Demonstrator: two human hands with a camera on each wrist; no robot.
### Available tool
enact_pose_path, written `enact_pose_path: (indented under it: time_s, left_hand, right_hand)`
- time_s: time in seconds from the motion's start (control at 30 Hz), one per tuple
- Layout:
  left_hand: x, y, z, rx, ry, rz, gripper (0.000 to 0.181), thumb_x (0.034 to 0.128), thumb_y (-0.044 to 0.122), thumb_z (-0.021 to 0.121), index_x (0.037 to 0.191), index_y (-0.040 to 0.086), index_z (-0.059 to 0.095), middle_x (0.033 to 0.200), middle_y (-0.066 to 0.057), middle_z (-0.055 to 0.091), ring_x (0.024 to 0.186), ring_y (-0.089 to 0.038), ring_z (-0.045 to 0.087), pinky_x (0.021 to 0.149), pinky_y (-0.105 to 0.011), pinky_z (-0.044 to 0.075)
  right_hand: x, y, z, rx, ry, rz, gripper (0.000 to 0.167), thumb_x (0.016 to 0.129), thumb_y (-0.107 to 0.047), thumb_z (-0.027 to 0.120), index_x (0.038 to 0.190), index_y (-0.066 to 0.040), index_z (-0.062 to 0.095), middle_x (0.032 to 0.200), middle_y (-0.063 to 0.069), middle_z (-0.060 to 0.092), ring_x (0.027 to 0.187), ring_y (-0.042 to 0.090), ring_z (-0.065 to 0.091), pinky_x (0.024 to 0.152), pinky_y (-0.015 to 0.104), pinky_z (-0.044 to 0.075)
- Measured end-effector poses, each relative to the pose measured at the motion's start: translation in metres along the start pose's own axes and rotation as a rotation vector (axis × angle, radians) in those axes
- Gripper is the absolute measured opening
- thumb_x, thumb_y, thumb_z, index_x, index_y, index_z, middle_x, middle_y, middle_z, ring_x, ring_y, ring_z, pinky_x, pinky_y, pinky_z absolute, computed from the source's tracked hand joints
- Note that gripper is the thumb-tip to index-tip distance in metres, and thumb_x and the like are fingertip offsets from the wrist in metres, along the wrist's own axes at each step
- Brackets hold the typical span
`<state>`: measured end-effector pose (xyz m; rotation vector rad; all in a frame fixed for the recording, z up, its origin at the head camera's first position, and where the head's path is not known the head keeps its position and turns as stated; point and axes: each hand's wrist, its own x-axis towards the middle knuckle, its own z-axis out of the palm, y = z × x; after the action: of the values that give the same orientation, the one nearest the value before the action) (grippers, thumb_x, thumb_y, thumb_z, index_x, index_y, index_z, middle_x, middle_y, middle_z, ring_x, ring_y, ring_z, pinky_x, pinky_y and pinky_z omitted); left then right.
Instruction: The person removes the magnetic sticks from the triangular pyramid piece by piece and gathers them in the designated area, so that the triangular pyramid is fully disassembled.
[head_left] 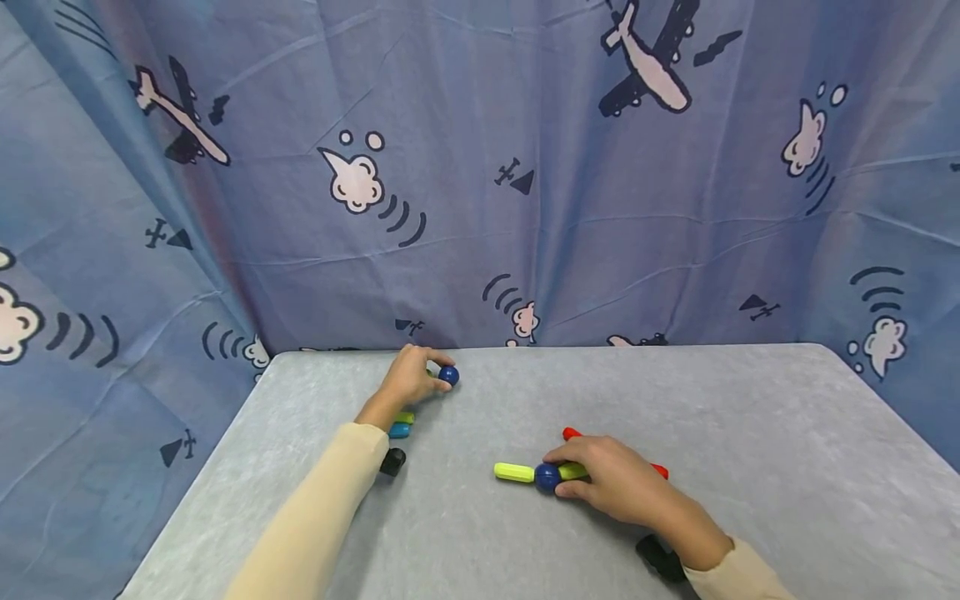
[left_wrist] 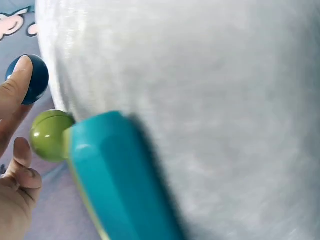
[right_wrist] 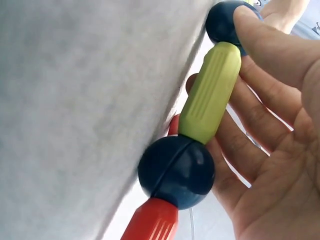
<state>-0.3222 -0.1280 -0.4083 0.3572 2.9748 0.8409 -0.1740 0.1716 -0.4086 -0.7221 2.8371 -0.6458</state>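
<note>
R hand point(head_left: 618, 482) pinches navy ball point(head_left: 547, 477) on table point(head_left: 465, 550), just right of ctr, lime rods point(head_left: 513, 472) sticking out left & right; right one runs to 2nd navy ball point(right_wrist: 176, 172) w/ red rod point(right_wrist: 152, 220) attached. Farther, on left, teal rod point(head_left: 400, 431) & green rod point(head_left: 406, 417) lie by L sleeve point(head_left: 322, 500). L hand point(head_left: 407, 375), beyond, pinches 3rd navy ball point(head_left: 448, 375) nr table's far edge. Plane-print curtain point(head_left: 450, 167) behind.

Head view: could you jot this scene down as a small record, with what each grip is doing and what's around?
Left grip: pinches a blue ball near the far edge of the table
Right grip: pinches another blue ball, between two lime sticks
Partly behind right grip: red parts
Partly behind left sleeve: blue stick, another lime stick
Behind the table: blue curtain with aeroplanes
</note>
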Motion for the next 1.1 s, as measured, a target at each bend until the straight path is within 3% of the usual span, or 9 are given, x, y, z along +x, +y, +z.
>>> enact_pose_path:
  time_s: [0.1,0.27,0.43,0.7,0.93,1.1]
  left_hand:
    - [0.001,-0.002,0.004,0.026,-0.012,-0.005,0.038,0.0795,0.019,0.084,0.117,0.024,0.075,0.123,0.001,0.072,0.135,-0.025,0.044,0.116,-0.044,0.034]
    - [0.001,-0.004,0.006,0.054,-0.007,-0.008,0.037,0.0794,0.021,0.084,0.115,0.025,0.076,0.121,0.003,0.072,0.115,-0.022,0.049,0.101,-0.04,0.043]
    - [0.0,-0.004,0.006,0.07,-0.005,-0.002,0.038,0.0793,0.021,0.084,0.116,0.025,0.075,0.12,0.003,0.072,0.106,-0.019,0.048,0.093,-0.037,0.044]
    - [-0.005,-0.002,0.003,0.046,-0.008,0.015,0.04,0.0794,0.018,0.085,0.118,0.02,0.074,0.122,-0.001,0.071,0.117,-0.024,0.051,0.103,-0.041,0.043]
    - [-0.017,0.002,-0.006,0.005,0.026,0.033,0.037,0.0807,0.015,0.083,0.116,0.015,0.074,0.116,-0.003,0.07,0.101,-0.023,0.058,0.09,-0.039,0.049]
    - [-0.037,0.015,-0.011,-0.044,0.032,0.119,0.033,0.0805,0.011,0.082,0.112,0.012,0.075,0.112,-0.003,0.073,0.1,-0.027,0.062,0.089,-0.04,0.049]
  right_hand:
    - [-0.001,0.0,-0.001,0.003,-0.003,0.007,0.039,0.084,-0.03,0.079,0.118,-0.015,0.073,0.115,-0.004,0.072,0.104,0.015,0.064,0.095,0.046,0.053]
    - [0.0,-0.001,-0.001,0.012,-0.006,0.014,0.039,0.084,-0.03,0.079,0.119,-0.015,0.072,0.115,-0.005,0.072,0.103,0.014,0.064,0.095,0.045,0.052]
    - [-0.001,-0.001,-0.002,0.014,-0.004,-0.004,0.038,0.084,-0.031,0.079,0.118,-0.016,0.072,0.115,-0.005,0.071,0.103,0.015,0.064,0.095,0.046,0.053]
    - [-0.002,-0.003,-0.002,0.016,-0.009,0.002,0.039,0.084,-0.031,0.079,0.118,-0.016,0.072,0.116,-0.005,0.071,0.104,0.015,0.064,0.095,0.046,0.052]
    - [-0.001,-0.002,0.002,0.009,-0.007,0.009,0.038,0.084,-0.03,0.08,0.118,-0.015,0.072,0.115,-0.004,0.071,0.103,0.014,0.064,0.094,0.045,0.053]
    - [0.0,-0.003,0.001,0.002,0.002,0.012,0.038,0.083,-0.03,0.08,0.118,-0.015,0.072,0.114,-0.005,0.071,0.101,0.013,0.064,0.093,0.044,0.053]
